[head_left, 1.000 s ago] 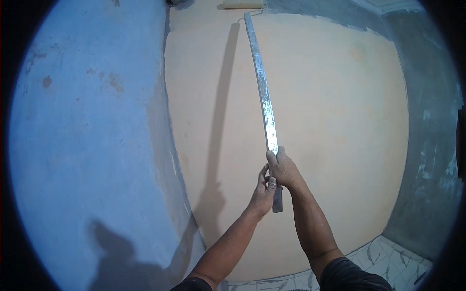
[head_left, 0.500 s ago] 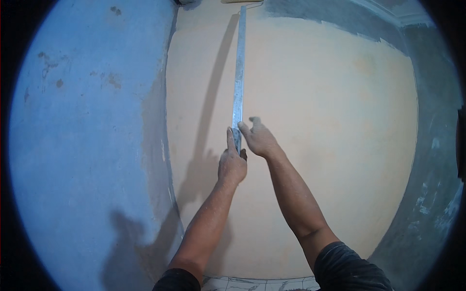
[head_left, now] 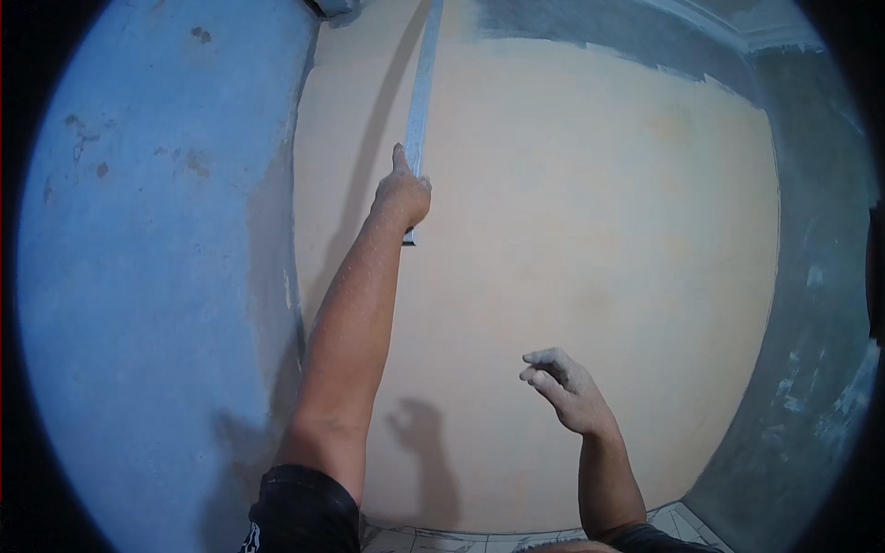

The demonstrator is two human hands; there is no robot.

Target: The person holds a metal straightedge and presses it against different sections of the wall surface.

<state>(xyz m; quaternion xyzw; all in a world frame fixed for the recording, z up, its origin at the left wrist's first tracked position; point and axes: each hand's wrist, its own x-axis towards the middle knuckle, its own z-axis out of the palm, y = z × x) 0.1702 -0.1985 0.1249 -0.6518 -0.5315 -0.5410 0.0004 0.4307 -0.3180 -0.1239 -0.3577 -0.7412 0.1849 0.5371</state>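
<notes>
A long, straight metal pole (head_left: 423,92) stands nearly upright before the cream wall, slightly tilted to the right at the top. My left hand (head_left: 404,199) is closed round it near its lower end, index finger pointing up along it. The pole's short butt end shows just below my fist. Its top runs out of the picture, so the roller it carries is out of view. My right hand (head_left: 567,387) is lower and to the right, dusty with pale powder, fingers curled loosely apart with nothing in them.
A blue wall (head_left: 147,276) with peeling patches meets the cream wall (head_left: 572,230) at a corner on the left. Grey unpainted bands run along the top and the right wall (head_left: 802,276). Pale veined floor tiles (head_left: 433,542) show at the bottom. Shadows fall on the walls.
My left hand has risen with the pole, up and slightly left, and the roller at its top has left the picture. My right hand has come away from the pole and dropped down to the right.
</notes>
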